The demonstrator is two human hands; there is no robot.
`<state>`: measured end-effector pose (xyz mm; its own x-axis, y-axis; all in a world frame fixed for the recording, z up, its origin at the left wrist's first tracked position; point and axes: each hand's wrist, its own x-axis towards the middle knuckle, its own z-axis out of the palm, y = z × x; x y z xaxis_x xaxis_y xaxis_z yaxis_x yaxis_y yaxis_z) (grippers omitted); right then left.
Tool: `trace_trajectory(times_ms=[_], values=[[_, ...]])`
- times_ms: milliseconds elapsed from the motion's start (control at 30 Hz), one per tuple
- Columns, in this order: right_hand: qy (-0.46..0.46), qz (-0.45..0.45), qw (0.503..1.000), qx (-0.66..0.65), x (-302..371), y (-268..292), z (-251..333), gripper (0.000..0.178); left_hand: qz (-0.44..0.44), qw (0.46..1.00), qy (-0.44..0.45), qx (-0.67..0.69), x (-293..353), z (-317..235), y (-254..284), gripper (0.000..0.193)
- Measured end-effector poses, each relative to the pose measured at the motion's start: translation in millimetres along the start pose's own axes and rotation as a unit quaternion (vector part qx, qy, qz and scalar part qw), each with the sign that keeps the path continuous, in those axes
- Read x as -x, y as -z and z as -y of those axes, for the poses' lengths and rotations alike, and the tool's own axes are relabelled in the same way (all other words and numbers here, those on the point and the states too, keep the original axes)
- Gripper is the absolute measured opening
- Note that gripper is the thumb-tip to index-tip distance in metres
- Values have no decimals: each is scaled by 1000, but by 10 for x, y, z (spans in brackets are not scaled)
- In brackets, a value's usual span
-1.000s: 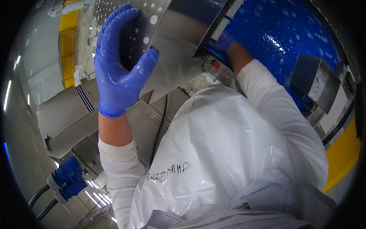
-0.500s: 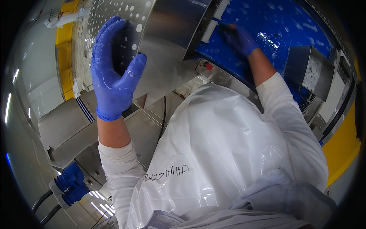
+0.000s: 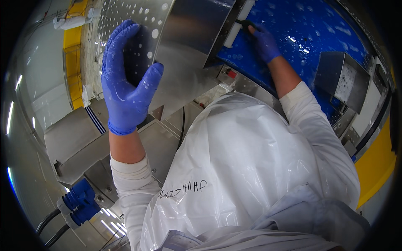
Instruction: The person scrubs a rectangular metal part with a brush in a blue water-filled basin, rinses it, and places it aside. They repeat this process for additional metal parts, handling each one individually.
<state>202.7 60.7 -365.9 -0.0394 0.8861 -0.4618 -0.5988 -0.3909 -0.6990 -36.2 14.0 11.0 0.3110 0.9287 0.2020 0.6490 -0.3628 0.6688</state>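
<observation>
My left hand (image 3: 127, 83), in a blue-purple glove, lies against the perforated steel cover (image 3: 144, 27). Its fingers stretch upward with the thumb apart, and nothing is in its grasp. At the upper right my right hand (image 3: 265, 44), gloved alike, reaches over the wet blue conveyor belt (image 3: 289, 62). Its fingers close on a dark scouring pad (image 3: 247, 25), which touches or nearly touches the white blocks (image 3: 233, 34) along the belt's left side. Much of the pad is hidden by the fingers. White foam spots dot both belt and cover.
A steel box-shaped chute (image 3: 341, 79) stands on the belt's right side. A red button (image 3: 231, 74) sits on the frame near my apron. At lower left are a steel housing (image 3: 75, 134) and a blue plug connector (image 3: 81, 201) with black cables. Yellow framing (image 3: 379, 159) borders the right.
My right hand has shifted slightly up and left with the scouring pad, closer to the white blocks. My left hand stays on the cover; the whole view has shifted a little.
</observation>
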Motion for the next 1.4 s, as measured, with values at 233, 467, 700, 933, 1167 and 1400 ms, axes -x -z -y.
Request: trace_trajectory(times_ms=[233, 467, 700, 933, 1167, 1400], values=[[18, -35, 999, 17, 118, -217, -56, 41, 35, 999, -8, 14, 25, 49, 43, 65], [-92, 29, 956, -276, -239, -200, -269, 35, 37, 999, -10, -15, 6, 2, 49, 66], [-155, 123, 925, -324, -87, -380, -141, 43, 42, 999, -31, -1, 15, 65, 60, 67], [-185, 75, 940, -277, -536, -448, -349, 40, 1, 999, -12, 45, 21, 102, 9, 72], [-201, 147, 924, -289, -523, -337, -206, 40, 3, 999, -7, 38, 14, 102, 12, 70], [-194, 299, 880, -313, -866, 25, -519, 44, 18, 999, -25, -18, -17, 81, 28, 71]])
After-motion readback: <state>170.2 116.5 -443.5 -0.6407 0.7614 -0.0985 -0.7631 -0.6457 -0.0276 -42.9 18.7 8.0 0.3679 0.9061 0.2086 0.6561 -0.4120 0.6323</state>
